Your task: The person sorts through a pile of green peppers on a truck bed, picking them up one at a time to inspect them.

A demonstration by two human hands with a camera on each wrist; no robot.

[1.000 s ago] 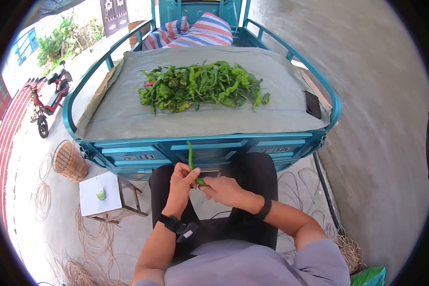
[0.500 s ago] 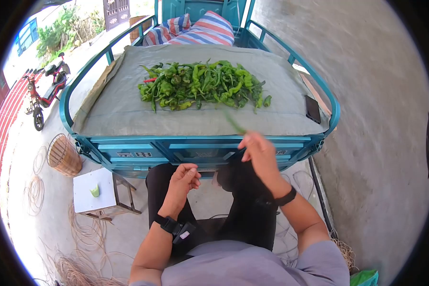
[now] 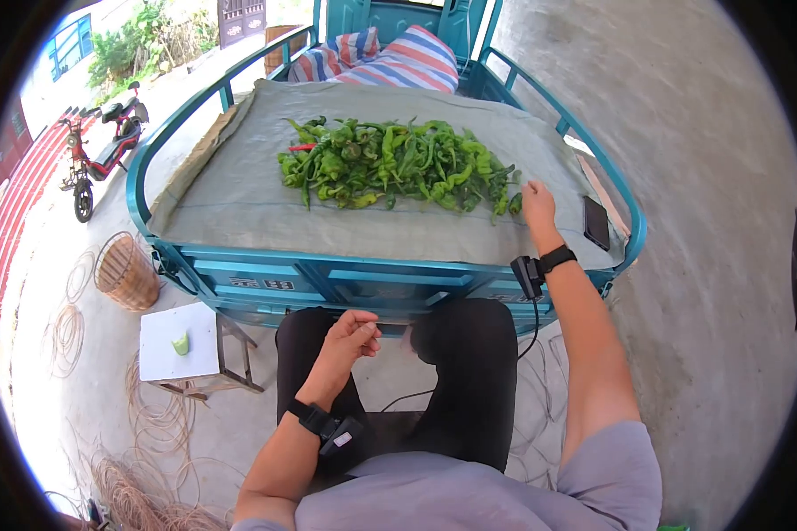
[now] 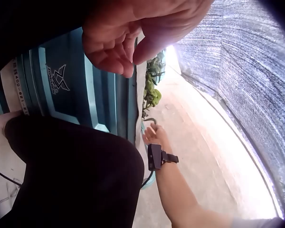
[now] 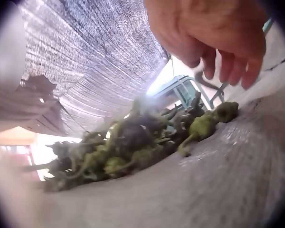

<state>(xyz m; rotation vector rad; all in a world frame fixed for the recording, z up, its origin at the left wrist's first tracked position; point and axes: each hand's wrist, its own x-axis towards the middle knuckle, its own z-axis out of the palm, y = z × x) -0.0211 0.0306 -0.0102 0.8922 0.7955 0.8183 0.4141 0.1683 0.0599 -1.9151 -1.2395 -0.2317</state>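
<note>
In the head view, the right hand [image 3: 538,212] reaches over the covered cart bed beside the right end of the green pepper pile [image 3: 398,164]. The right wrist view shows that hand [image 5: 218,33] with loosely extended fingers; a dark curved pepper [image 5: 206,81] lies close to the fingertips, and whether it touches them is unclear. Above the lap, the left hand [image 3: 345,345] has its fingers loosely bent. Nothing shows in the left hand [image 4: 128,35] in the left wrist view.
A phone [image 3: 596,221] lies on the grey sheet [image 3: 301,234] right of the hand. Striped sacks [image 3: 407,57] are behind. At the left stand a wicker basket [image 3: 127,272] and a small stool [image 3: 164,358] with a green piece [image 3: 181,344]. A cable [image 3: 534,329] hangs from the right wrist.
The hands have parted. My right hand has carried a green pepper away from the lap, up and right to the end of the pile. The left hand has stayed above the lap.
</note>
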